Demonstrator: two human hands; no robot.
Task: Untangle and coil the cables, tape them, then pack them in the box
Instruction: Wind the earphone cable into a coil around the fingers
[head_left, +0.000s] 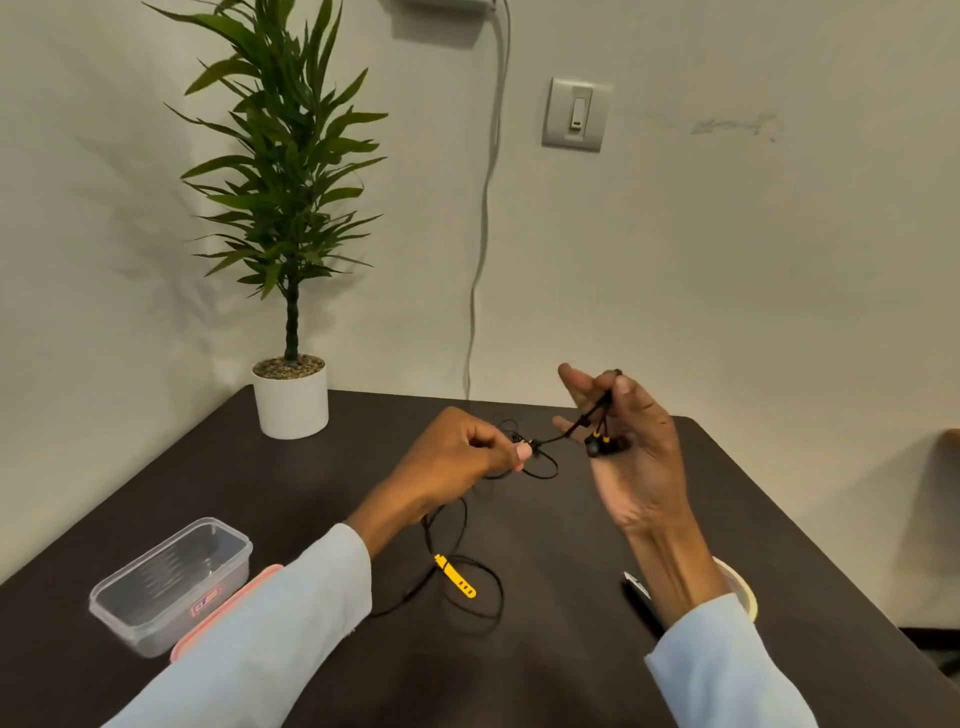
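Left hand (467, 452) pinching cable (452, 525); right hand (631, 452), at 3 o'clock, gripping earbud end. Thin, limp, light, snag-prone; best held near the knot.

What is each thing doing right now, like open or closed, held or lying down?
Left hand: pinches the black cable.
Right hand: raised, holds the earbud end.
Black cable: uncoiled, partly loose on the table.
Yellow strap: lies on the cable, unfastened.
Clear box: open, nothing inside.
Pink lid: off, beside the box.
Wall switch: position unclear.
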